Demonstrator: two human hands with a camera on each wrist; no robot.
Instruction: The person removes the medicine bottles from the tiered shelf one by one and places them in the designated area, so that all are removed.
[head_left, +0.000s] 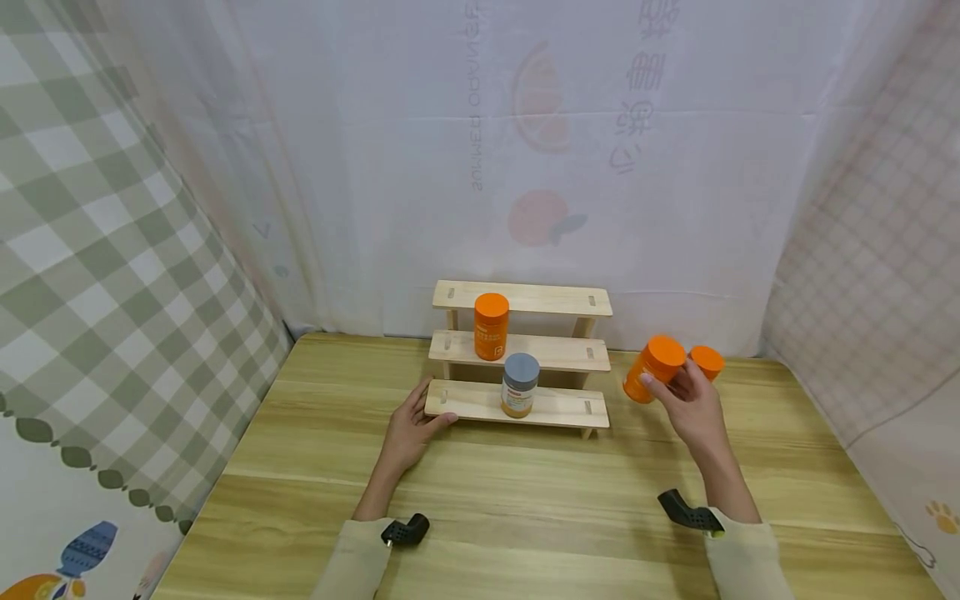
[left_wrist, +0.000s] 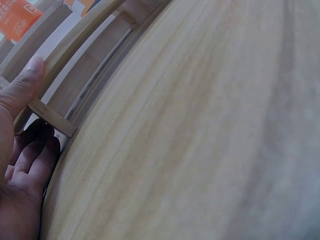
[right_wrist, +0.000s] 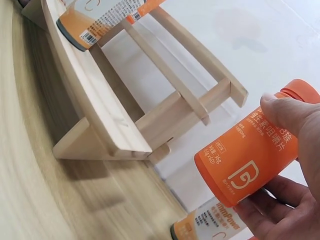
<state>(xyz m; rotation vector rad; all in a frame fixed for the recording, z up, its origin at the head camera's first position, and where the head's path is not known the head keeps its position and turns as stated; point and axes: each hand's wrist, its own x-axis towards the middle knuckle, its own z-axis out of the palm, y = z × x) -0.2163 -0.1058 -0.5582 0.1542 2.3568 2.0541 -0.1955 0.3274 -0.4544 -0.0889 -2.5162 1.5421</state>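
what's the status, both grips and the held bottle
Left grip holding rack's bottom step. Right grip holding tilted orange bottle. Grey-lidded jar midway along that step.

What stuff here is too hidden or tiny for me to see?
- Head view: lower part of the rear orange-lidded jar, behind the right hand.
- Head view: writing on the held orange jar, too small.
- Right wrist view: lid of the grey-lidded jar, cut off by the top edge.
- Left wrist view: lid of the shelved orange jar, cut off by the picture's edge.
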